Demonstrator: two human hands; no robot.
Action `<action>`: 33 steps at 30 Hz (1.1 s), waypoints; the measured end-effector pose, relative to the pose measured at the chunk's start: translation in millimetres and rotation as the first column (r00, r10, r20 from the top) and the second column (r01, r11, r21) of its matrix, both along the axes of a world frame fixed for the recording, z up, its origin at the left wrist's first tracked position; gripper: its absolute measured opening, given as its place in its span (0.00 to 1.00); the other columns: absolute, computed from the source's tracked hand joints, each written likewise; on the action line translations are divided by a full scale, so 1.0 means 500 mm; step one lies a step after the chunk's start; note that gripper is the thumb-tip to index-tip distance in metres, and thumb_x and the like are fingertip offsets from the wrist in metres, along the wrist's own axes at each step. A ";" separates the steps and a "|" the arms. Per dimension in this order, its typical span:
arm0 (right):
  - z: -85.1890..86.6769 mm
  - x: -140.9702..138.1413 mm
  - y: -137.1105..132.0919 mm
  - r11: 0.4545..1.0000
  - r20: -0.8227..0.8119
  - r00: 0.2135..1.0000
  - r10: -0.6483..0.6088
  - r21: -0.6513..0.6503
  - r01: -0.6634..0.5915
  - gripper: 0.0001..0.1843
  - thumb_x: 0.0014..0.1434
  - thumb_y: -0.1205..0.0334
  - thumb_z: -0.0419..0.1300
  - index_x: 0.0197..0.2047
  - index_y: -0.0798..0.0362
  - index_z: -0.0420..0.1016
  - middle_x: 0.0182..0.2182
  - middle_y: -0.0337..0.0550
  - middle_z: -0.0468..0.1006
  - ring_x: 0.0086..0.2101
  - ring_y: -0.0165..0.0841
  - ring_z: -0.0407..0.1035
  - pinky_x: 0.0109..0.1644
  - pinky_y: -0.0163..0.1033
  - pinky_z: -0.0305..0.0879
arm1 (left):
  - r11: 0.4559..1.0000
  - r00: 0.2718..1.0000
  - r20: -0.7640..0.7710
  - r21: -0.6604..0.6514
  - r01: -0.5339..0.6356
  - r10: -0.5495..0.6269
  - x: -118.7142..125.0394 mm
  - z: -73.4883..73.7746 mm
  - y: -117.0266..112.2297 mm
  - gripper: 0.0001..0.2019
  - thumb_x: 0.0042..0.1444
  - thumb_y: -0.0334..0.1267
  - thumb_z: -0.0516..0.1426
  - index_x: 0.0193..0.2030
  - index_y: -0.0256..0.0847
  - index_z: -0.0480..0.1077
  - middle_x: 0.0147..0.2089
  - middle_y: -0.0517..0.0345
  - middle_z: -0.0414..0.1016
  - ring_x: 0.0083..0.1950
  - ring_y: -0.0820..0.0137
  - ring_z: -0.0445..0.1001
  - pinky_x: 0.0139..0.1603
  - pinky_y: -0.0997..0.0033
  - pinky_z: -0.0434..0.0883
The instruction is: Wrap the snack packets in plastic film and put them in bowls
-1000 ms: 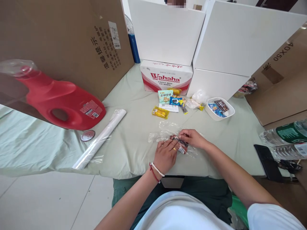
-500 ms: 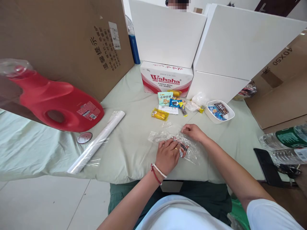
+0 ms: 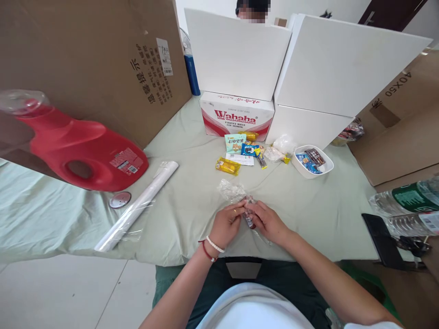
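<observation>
Both hands meet at near edge of green-clothed table. Left hand, beaded bracelet at wrist: fingers curled, thumb and forefinger pinching clear plastic bag. Right hand: fingers bunched, pinching same bag from opposite side, close against left. Dark red snack packet inside bag, between fingertips. Bag's crumpled end on cloth just beyond hands. Yellow snack packet and white bowl farther back, well apart.

- 2x hands: left hand, right hand
- 1x clear bag
- 1x red jug
- 1x white bowl
- 2x water bottles
- 1x film roll
- 1x Wahaha carton
- Loose snack packs: qty unclear
</observation>
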State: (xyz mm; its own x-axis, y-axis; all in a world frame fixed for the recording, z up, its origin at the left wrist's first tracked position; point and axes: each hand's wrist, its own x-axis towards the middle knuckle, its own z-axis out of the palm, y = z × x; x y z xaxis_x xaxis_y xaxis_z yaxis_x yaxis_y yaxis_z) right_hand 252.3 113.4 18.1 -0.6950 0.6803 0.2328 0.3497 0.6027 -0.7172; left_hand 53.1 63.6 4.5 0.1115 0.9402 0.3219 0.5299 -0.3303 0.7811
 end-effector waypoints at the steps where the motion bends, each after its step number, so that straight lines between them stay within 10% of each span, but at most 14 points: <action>1: -0.012 -0.001 -0.004 0.999 0.027 1.000 -0.002 0.044 0.001 0.21 0.74 0.60 0.48 0.66 0.45 0.67 0.43 0.46 0.72 0.37 0.36 0.70 0.41 0.40 0.72 | 1.000 0.995 0.097 -0.028 -0.002 0.005 -0.015 -0.007 -0.002 0.20 0.61 0.27 0.52 0.50 0.48 0.82 0.60 0.54 0.82 0.60 0.63 0.80 0.60 0.54 0.78; 5: -0.022 -0.013 -0.015 0.992 0.171 0.984 -0.049 0.127 0.027 0.27 0.70 0.68 0.48 0.70 0.44 0.66 0.44 0.47 0.73 0.36 0.36 0.68 0.39 0.39 0.69 | 0.946 0.912 0.264 -0.169 -0.275 0.313 -0.062 -0.028 -0.006 0.15 0.65 0.39 0.53 0.48 0.45 0.81 0.60 0.48 0.81 0.61 0.59 0.79 0.62 0.50 0.77; 9: -0.005 -0.027 -0.023 0.993 0.287 0.955 -0.073 0.113 0.042 0.30 0.66 0.72 0.51 0.69 0.44 0.68 0.48 0.48 0.74 0.40 0.39 0.69 0.40 0.38 0.66 | 0.743 0.762 -0.042 -0.196 -0.640 0.646 -0.063 -0.043 0.002 0.24 0.66 0.56 0.54 0.51 0.36 0.77 0.62 0.32 0.76 0.69 0.45 0.71 0.69 0.35 0.66; 13: -0.002 -0.029 -0.027 0.991 0.298 0.951 -0.089 0.123 0.054 0.29 0.67 0.72 0.51 0.67 0.44 0.69 0.47 0.48 0.75 0.39 0.37 0.67 0.39 0.36 0.64 | 0.741 0.773 -0.127 -0.222 -0.633 0.622 -0.026 -0.046 0.036 0.34 0.55 0.61 0.64 0.57 0.34 0.71 0.68 0.25 0.69 0.75 0.38 0.59 0.72 0.30 0.58; 17: -0.007 -0.027 -0.029 0.990 0.262 0.959 -0.107 0.116 0.078 0.26 0.68 0.70 0.51 0.65 0.43 0.73 0.45 0.47 0.75 0.38 0.37 0.66 0.38 0.36 0.65 | 0.741 0.732 0.215 -0.407 -0.535 0.646 0.002 -0.025 0.086 0.37 0.46 0.44 0.71 0.61 0.39 0.63 0.54 0.39 0.79 0.60 0.50 0.78 0.64 0.43 0.71; 22: -0.007 -0.030 -0.031 0.996 0.219 0.973 -0.079 0.065 0.066 0.26 0.67 0.71 0.51 0.63 0.45 0.75 0.45 0.47 0.76 0.40 0.37 0.69 0.41 0.38 0.69 | 0.869 0.678 0.544 -0.339 -0.361 0.494 0.038 0.013 0.074 0.26 0.52 0.27 0.57 0.59 0.44 0.63 0.40 0.58 0.80 0.43 0.66 0.84 0.49 0.60 0.80; 26: 0.004 -0.016 -0.042 0.999 0.069 0.997 -0.034 0.027 0.032 0.21 0.68 0.69 0.52 0.58 0.50 0.79 0.55 0.53 0.76 0.54 0.43 0.70 0.56 0.48 0.72 | 0.993 0.972 0.203 -0.009 -0.121 0.120 0.063 0.019 0.003 0.18 0.58 0.26 0.51 0.49 0.47 0.74 0.47 0.54 0.84 0.54 0.64 0.82 0.63 0.50 0.76; 30: 0.014 0.024 -0.067 0.995 -0.028 0.999 0.018 -0.100 -0.021 0.16 0.68 0.66 0.57 0.53 0.48 0.82 0.56 0.51 0.78 0.57 0.42 0.71 0.64 0.52 0.69 | 0.982 0.992 -0.093 0.162 0.096 -0.082 0.060 -0.004 -0.051 0.23 0.63 0.28 0.50 0.62 0.44 0.73 0.59 0.50 0.82 0.66 0.62 0.76 0.75 0.43 0.64; 33: 0.005 0.038 -0.087 0.958 -0.095 0.967 -0.238 -0.185 0.218 0.13 0.69 0.63 0.56 0.47 0.47 0.83 0.50 0.47 0.81 0.51 0.39 0.76 0.60 0.49 0.72 | 0.975 0.965 -0.235 0.155 0.159 -0.120 0.067 -0.027 -0.064 0.29 0.62 0.27 0.50 0.71 0.41 0.65 0.67 0.46 0.76 0.74 0.61 0.68 0.77 0.43 0.61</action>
State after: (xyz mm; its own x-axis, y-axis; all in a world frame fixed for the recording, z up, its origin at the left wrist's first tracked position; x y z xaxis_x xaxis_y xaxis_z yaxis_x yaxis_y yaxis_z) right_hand 271.4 70.0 20.4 -0.4925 0.8539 0.1682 0.3725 0.3814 -0.8460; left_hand 86.4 31.5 -8.9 0.3246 0.8433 0.4284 0.6232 -0.5314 0.5738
